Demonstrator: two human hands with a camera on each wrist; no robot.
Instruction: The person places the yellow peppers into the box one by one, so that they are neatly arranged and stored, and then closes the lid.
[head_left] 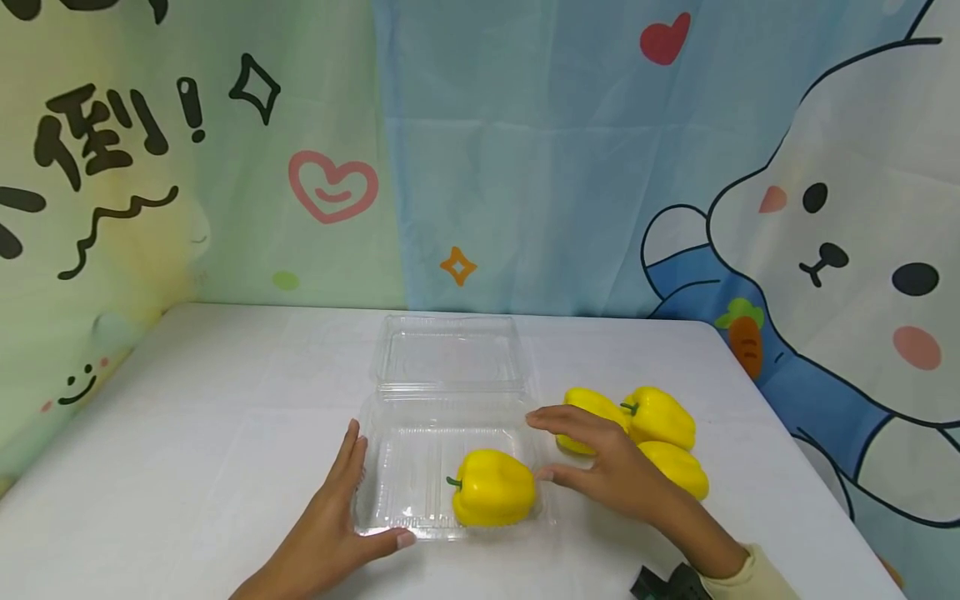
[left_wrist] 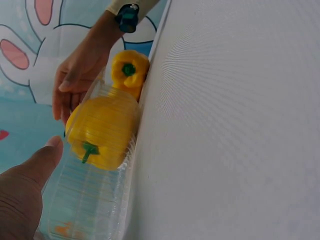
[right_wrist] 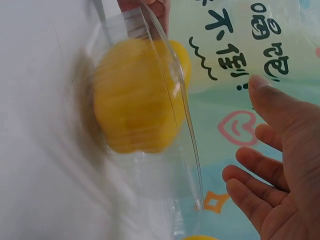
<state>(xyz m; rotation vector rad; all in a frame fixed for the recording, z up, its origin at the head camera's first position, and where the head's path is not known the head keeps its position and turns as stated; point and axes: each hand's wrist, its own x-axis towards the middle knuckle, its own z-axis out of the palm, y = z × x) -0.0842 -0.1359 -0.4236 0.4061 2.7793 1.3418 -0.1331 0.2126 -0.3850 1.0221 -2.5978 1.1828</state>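
A clear plastic clamshell box [head_left: 405, 467] lies on the white table with its lid [head_left: 450, 354] folded back, away from me. One yellow bell pepper [head_left: 495, 490] is on its side in the front right of the box, green stem toward the left. My left hand [head_left: 330, 517] rests along the box's left side, fingers straight and thumb at the front edge. Above the box's right side is my right hand [head_left: 600, 458], fingers spread and slightly bent, holding nothing. In the right wrist view its palm [right_wrist: 300, 165] faces the box wall.
Three more yellow bell peppers [head_left: 660, 417] sit in a cluster right of the box, partly behind my right forearm. A printed cloth backdrop [head_left: 525, 167] hangs behind the table [head_left: 210, 400]. A dark strap device [head_left: 671, 583] is on my right wrist.
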